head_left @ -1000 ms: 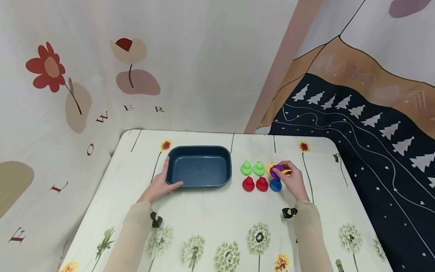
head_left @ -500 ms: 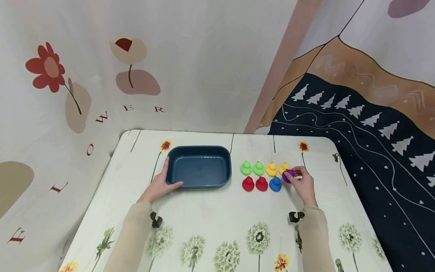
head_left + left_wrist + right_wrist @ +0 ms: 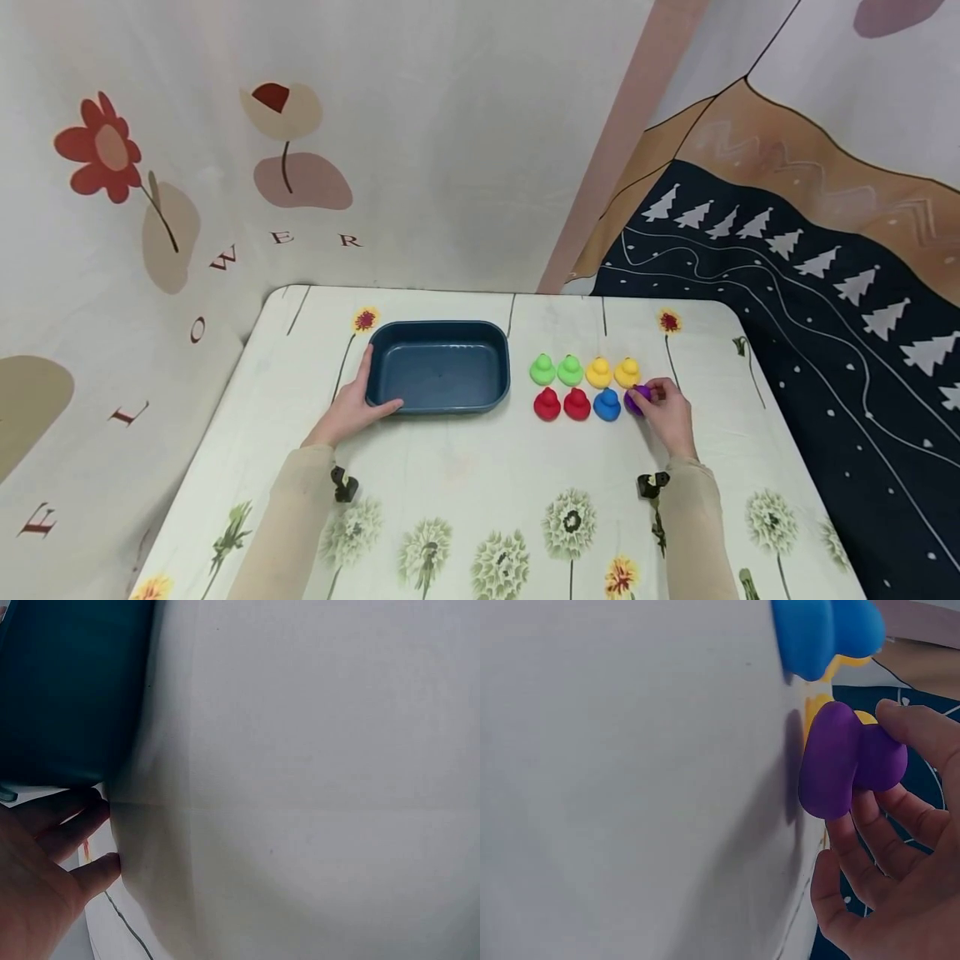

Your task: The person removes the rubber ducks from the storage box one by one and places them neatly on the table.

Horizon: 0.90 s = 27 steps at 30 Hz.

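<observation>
My right hand [image 3: 671,417] pinches a purple rubber duck [image 3: 831,761] between thumb and fingers, at the right end of the front row of toy ducks. In the right wrist view the duck is just off the tabletop, its shadow beside it. Left of it sits a blue duck [image 3: 607,405]. Behind are two yellow ducks [image 3: 599,372]. My left hand [image 3: 351,412] rests at the left near corner of a dark blue rectangular bin [image 3: 438,408], its fingers extended along the left side and its thumb along the front. The bin has nothing inside.
Two red ducks [image 3: 547,405] stand left of the blue one, with two green ducks [image 3: 542,370] behind them. A white floral cloth [image 3: 450,467] covers the table. Printed curtains [image 3: 450,167] hang beyond its back edge.
My right hand has carried the purple duck from over the yellow ducks rightward, then toward me and down beside the blue duck. My left hand and the bin have stayed put.
</observation>
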Motion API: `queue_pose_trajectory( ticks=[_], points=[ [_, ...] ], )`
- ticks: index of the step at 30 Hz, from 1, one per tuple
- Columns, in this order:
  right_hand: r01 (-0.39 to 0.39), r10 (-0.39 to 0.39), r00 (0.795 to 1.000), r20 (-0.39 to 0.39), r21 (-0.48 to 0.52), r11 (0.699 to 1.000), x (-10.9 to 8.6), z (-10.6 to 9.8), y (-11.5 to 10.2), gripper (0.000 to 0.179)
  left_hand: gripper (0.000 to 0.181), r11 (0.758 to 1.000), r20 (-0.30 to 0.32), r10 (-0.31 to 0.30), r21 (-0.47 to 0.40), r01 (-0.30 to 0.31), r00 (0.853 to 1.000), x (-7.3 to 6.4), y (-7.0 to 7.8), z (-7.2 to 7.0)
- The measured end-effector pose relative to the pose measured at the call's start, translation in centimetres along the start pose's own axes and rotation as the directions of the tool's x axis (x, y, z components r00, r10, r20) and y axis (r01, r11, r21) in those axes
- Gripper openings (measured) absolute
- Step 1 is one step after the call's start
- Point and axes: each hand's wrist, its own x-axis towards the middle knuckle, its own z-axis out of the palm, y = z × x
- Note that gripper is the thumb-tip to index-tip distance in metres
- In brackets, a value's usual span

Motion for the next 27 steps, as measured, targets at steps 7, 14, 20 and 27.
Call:
queue_pose_trajectory(
  ticks=[7, 14, 20, 27],
  points=[
    [0.022, -0.022, 1.0, 0.001, -0.032, 0.999, -0.21, 0.46, 0.4, 0.033, 0.115, 1.0, 0.0, -0.001, -0.002, 0.001, 1.0, 0.0, 0.0, 0.01],
    [-0.009, 0.007, 0.999, -0.043, -0.05, 0.999, -0.51, 0.47, 0.06, 0.033, 0.115, 1.0, -0.001, -0.001, 0.003, 0.001, 1.0, 0.0, -0.01, -0.01],
    [-0.017, 0.013, 0.998, -0.065, -0.066, 0.998, -0.6, 0.64, -0.19, 0.035, 0.115, 1.0, -0.004, -0.005, 0.007, 0.005, 1.0, 0.05, -0.08, 0.06],
    [-0.037, 0.031, 0.996, -0.084, -0.076, 0.996, -0.77, 0.81, -0.38, 0.037, 0.115, 1.0, -0.008, -0.002, 0.012, 0.002, 1.0, 0.14, -0.23, 0.13]
  ],
)
